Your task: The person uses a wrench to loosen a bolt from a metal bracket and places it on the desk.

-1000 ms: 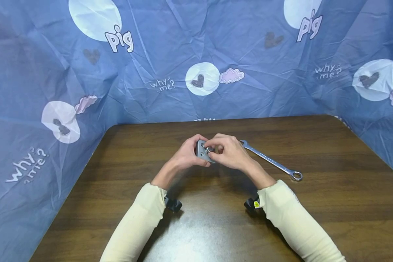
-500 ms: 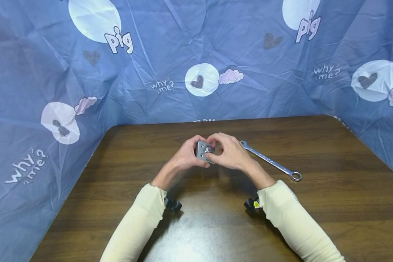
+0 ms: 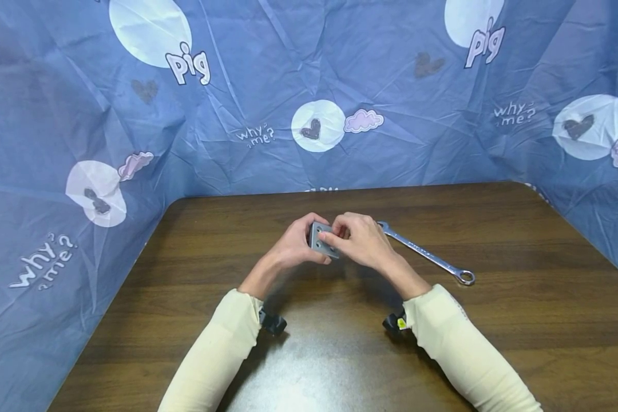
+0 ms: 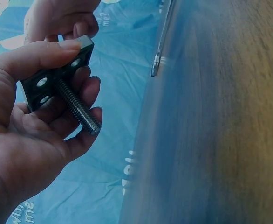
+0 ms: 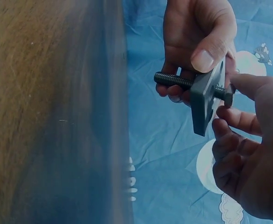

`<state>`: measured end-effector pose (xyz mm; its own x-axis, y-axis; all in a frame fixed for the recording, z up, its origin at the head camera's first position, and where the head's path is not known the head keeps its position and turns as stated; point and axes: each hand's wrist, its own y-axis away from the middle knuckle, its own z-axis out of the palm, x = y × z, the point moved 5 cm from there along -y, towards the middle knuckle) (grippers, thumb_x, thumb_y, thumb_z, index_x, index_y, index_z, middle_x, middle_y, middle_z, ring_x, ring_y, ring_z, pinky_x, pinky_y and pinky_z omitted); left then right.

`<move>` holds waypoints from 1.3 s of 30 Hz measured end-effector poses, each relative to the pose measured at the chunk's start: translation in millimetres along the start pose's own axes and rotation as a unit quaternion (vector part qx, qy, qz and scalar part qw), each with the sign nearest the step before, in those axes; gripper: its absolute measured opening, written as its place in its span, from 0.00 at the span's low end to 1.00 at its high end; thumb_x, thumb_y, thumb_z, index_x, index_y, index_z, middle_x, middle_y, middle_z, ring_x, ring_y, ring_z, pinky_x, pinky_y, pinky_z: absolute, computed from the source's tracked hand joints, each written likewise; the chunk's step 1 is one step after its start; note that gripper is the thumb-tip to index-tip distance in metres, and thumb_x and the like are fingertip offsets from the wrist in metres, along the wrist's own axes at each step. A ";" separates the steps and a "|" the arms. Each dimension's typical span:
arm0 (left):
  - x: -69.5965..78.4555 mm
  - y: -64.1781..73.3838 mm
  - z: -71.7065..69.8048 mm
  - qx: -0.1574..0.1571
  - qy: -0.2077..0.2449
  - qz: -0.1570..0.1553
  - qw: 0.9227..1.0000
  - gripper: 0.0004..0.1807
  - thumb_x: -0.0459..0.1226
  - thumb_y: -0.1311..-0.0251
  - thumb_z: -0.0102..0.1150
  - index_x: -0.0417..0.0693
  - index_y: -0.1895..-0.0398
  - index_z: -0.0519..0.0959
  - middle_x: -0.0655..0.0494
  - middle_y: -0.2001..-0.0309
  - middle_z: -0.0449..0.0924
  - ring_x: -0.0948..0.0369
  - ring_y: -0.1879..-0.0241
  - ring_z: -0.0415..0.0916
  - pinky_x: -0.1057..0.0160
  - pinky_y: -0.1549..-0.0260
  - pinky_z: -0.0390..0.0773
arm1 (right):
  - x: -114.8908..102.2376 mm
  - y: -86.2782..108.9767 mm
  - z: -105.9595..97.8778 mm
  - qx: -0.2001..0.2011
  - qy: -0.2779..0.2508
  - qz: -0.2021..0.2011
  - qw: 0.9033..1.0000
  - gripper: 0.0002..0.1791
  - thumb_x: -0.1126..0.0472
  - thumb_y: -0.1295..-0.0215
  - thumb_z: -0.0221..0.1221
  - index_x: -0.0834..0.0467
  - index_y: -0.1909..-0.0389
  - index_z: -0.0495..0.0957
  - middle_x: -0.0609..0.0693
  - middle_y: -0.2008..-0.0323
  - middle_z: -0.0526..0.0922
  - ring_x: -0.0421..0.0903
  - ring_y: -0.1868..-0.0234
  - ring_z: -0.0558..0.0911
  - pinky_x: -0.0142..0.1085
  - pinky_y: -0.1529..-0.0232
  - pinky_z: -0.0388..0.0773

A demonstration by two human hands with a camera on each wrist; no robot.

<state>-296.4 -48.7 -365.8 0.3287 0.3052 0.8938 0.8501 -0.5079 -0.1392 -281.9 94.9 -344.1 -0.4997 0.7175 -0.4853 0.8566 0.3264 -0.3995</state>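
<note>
A grey metal plate with several holes (image 3: 327, 249) is gripped along its edges by my left hand (image 3: 294, 243), the thumb lying over one face in the left wrist view. Through the plate runs a bolt, its threaded shank (image 4: 78, 107) sticking out well past the plate on the palm side. On the other side a short stretch of thread shows between plate and bolt head (image 5: 228, 96). My right hand (image 3: 361, 239) has its thumb and index finger at the bolt head, thumb on top and index below in the right wrist view. The other right fingers are curled.
A combination wrench (image 3: 426, 253) lies on the brown wooden table (image 3: 520, 320), just right of the right hand. Behind the table hangs a blue printed cloth (image 3: 268, 68). A dark strapped-on device (image 3: 273, 323) sits at each wrist.
The right thumb and fingers have shifted round the bolt head, the thumb now reaching further across the plate and hiding the head in the head view. The left hand and plate stay nearly still.
</note>
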 end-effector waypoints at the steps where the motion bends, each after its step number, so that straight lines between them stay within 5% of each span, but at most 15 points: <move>1: -0.1 0.0 0.0 -0.001 0.001 0.000 1.000 0.36 0.27 0.66 0.73 0.38 0.47 0.70 0.43 0.59 0.79 0.60 0.64 0.76 0.67 0.66 0.77 | -0.6 0.0 -0.5 0.000 -0.004 -0.003 1.000 0.15 0.43 0.41 0.63 0.49 0.76 0.79 0.44 0.75 0.80 0.39 0.74 0.76 0.31 0.74 0.70; 14: -1.1 0.6 1.7 -0.004 0.004 -0.002 1.000 0.36 0.26 0.66 0.73 0.39 0.48 0.70 0.42 0.56 0.78 0.61 0.64 0.76 0.67 0.65 0.78 | 0.1 -0.3 -2.1 -0.045 -0.073 -0.014 0.996 0.11 0.55 0.46 0.68 0.54 0.63 0.83 0.52 0.65 0.84 0.40 0.74 0.75 0.31 0.74 0.71; 28: -2.5 -0.4 1.9 0.001 -0.006 -0.006 1.000 0.37 0.26 0.68 0.74 0.39 0.48 0.70 0.42 0.58 0.81 0.63 0.65 0.76 0.69 0.66 0.76 | -3.4 0.0 -2.9 -0.053 -0.126 -0.064 0.988 0.14 0.68 0.53 0.66 0.55 0.63 0.85 0.51 0.59 0.79 0.37 0.80 0.72 0.27 0.77 0.69; 34: -1.7 0.3 1.2 0.000 0.001 -0.010 1.000 0.36 0.26 0.67 0.73 0.39 0.48 0.70 0.41 0.57 0.81 0.62 0.64 0.76 0.68 0.65 0.77 | -1.0 0.1 -2.1 -0.048 -0.096 -0.049 0.993 0.17 0.56 0.49 0.69 0.53 0.58 0.81 0.49 0.61 0.80 0.43 0.73 0.76 0.31 0.71 0.73; 39: -2.5 -0.2 0.9 -0.005 0.005 -0.013 1.000 0.36 0.27 0.66 0.74 0.40 0.47 0.70 0.42 0.57 0.80 0.60 0.63 0.76 0.67 0.65 0.77 | 3.5 -0.1 -0.9 -0.030 -0.013 0.000 0.999 0.21 0.39 0.48 0.66 0.51 0.67 0.77 0.46 0.65 0.80 0.43 0.66 0.77 0.34 0.66 0.72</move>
<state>-297.1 -48.6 -368.3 0.3014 0.3104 0.9016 0.8543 -0.5078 -0.1108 -283.6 97.9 -345.1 -0.5024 0.7010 -0.5062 0.8623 0.3636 -0.3524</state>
